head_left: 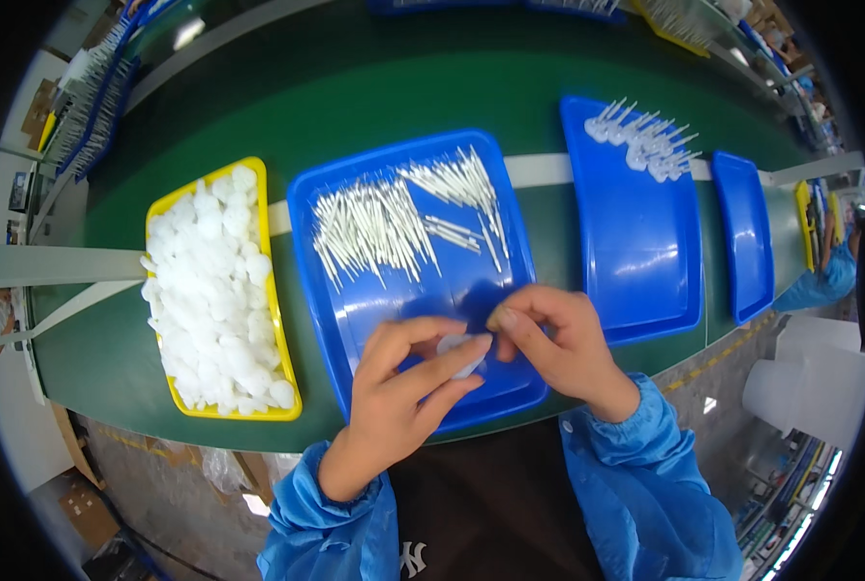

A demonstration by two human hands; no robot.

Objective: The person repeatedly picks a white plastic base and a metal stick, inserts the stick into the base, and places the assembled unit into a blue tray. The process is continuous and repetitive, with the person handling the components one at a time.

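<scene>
Over the near part of a blue tray (321, 320), my left hand (394, 392) is closed on a whitish round plastic piece (449, 343), partly covered by the fingers. Just to its right, my right hand (568, 344) is pinched, thumb against forefinger. Whatever lies between those fingertips is hidden or too small to name. Thin white rods (369, 228) with slender tips lie in loose bundles in the far half of this tray. On the left, a yellow tray (286, 382) is heaped with small rounded white pieces (210, 281).
A second blue tray (645, 276) stands to the right, with rods joined to whitish round pieces (645, 150) in rows at its far end. Beyond it is a narrower blue tray (742, 232). All rest on a green worktable (384, 82). Another person's blue sleeve (824, 281) shows far right.
</scene>
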